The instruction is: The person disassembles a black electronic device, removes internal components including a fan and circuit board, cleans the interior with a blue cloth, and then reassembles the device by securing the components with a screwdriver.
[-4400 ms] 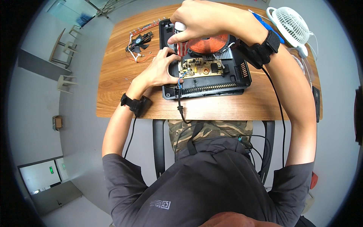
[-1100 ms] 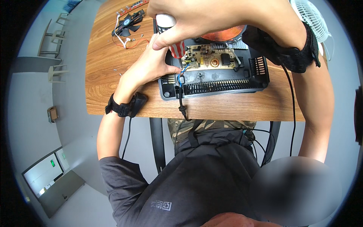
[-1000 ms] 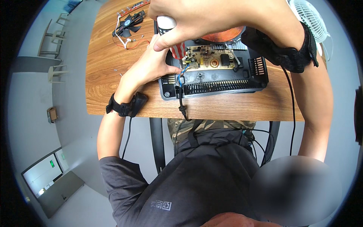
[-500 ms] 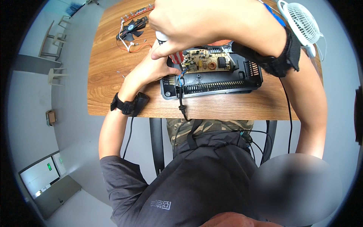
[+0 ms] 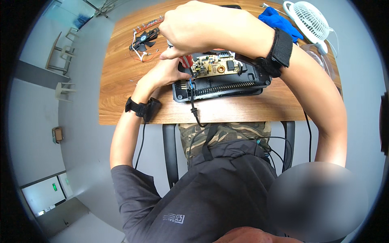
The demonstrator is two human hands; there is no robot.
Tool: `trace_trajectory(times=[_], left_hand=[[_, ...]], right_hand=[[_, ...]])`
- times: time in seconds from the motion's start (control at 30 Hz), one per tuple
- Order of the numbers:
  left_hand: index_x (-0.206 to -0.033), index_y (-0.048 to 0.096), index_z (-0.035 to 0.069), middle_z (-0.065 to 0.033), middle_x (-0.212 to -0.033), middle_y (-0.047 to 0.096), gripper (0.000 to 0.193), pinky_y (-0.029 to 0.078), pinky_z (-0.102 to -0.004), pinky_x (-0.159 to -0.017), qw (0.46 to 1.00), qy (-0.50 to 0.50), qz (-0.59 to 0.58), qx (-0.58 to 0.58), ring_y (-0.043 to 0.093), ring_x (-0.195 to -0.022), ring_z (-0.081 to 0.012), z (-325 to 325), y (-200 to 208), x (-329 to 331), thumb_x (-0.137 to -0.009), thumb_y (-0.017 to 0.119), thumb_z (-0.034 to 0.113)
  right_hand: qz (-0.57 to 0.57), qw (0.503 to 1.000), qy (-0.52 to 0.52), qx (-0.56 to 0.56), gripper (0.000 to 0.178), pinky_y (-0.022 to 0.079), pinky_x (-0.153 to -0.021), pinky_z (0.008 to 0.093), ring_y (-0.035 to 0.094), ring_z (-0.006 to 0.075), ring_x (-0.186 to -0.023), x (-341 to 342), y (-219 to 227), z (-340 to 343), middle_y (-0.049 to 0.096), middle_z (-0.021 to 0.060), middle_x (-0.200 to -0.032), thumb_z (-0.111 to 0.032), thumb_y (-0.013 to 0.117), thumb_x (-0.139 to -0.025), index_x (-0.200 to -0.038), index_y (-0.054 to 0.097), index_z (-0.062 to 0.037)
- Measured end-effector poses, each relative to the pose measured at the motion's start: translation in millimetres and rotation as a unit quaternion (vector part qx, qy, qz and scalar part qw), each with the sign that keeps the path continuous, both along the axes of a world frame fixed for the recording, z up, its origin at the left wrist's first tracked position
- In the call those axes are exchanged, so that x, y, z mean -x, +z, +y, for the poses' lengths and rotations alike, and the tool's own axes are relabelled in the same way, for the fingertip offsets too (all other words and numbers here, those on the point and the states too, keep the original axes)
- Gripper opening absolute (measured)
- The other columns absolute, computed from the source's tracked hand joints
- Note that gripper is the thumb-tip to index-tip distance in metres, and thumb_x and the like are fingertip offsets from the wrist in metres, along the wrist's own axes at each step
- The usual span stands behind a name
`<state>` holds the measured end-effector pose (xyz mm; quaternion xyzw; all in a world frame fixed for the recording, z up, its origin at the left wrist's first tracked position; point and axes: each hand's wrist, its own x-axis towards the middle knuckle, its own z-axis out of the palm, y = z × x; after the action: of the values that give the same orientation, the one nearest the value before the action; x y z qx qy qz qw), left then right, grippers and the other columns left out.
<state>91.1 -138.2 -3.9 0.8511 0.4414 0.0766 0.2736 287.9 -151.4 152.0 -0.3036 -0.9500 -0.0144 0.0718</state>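
The opened black plastic housing [image 5: 227, 90] of an appliance lies on the wooden table, holding a tan circuit board [image 5: 212, 67]. Above the board's left end, my right hand [image 5: 198, 29] is closed around a screwdriver [image 5: 187, 61] with a red and white handle, held tip down; its tip is hard to make out. My left hand [image 5: 166, 73] grips the housing's left end, its thumb beside blue wires [image 5: 191, 84] and its other fingers partly hidden behind the right hand. A black power cord [image 5: 193, 110] runs from these wires over the table's near edge.
Left of the far side lie a black fan [image 5: 144, 39], a red strip board [image 5: 150, 25] and small loose screws. A blue cloth [image 5: 279, 23] and a white desk fan [image 5: 308, 22] are at the far right. My right forearm crosses over the housing's right part.
The view has shifted slightly, showing more of the blue cloth at the far right. Both hands keep their places at the housing's left end, and the right still holds the screwdriver.
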Motion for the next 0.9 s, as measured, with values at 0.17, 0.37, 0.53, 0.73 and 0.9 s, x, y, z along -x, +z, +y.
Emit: trace_trajectory(times=[0.17,0.37,0.53,0.73,0.9], left_hand=[[-0.128,0.066,0.004,-0.0179,-0.129,0.063,0.065,0.043,-0.0403,-0.109,1.000,-0.005,0.000,0.020,0.058,-0.124,-0.0324,-2,9,-3,-0.069,0.092,0.018],[-0.128,0.066,0.002,-0.0201,-0.127,0.064,0.066,0.044,-0.0412,-0.109,0.999,-0.029,0.032,-0.015,0.059,-0.123,-0.0345,-2,11,-2,-0.070,0.091,0.019],[-0.133,0.063,0.002,-0.0172,-0.117,0.071,0.068,0.049,-0.0385,-0.102,0.999,-0.032,0.029,-0.010,0.065,-0.113,-0.0303,-6,19,-5,-0.074,0.089,0.022],[-0.137,0.058,0.005,-0.0182,-0.119,0.069,0.063,0.051,-0.0391,-0.101,0.999,-0.033,0.006,-0.013,0.065,-0.114,-0.0284,-4,6,5,-0.082,0.083,0.021],[-0.126,0.056,-0.003,-0.0256,-0.125,0.060,0.062,0.048,-0.0430,-0.107,0.999,-0.028,-0.023,0.018,0.061,-0.117,-0.0380,-5,9,4,-0.075,0.085,0.016]], right_hand=[[-0.049,0.998,-0.039,-0.026,0.060,0.059,-0.066,0.0453,0.071,0.0400,-0.071,15,-2,2,0.069,0.0230,-0.072,-0.056,0.071,-0.088,-0.081,0.072,0.0034],[-0.029,0.999,-0.040,0.008,0.060,0.059,-0.067,0.0465,0.072,0.0397,-0.072,12,-1,2,0.070,0.0237,-0.074,-0.055,0.071,-0.089,-0.079,0.072,0.0047],[-0.033,0.999,-0.029,-0.006,0.058,0.060,-0.068,0.0456,0.072,0.0396,-0.074,11,-3,-1,0.070,0.0243,-0.075,-0.052,0.072,-0.089,-0.080,0.072,0.0054],[-0.009,0.996,-0.059,0.063,0.042,0.060,-0.073,0.0473,0.072,0.0425,-0.081,15,-6,-10,0.072,0.0262,-0.084,-0.033,0.071,-0.088,-0.098,0.070,0.0071],[-0.055,0.993,-0.078,0.062,0.025,0.060,-0.074,0.0410,0.075,0.0272,-0.081,23,-18,3,0.075,0.0103,-0.076,-0.026,0.068,-0.085,-0.084,0.079,-0.0047]])
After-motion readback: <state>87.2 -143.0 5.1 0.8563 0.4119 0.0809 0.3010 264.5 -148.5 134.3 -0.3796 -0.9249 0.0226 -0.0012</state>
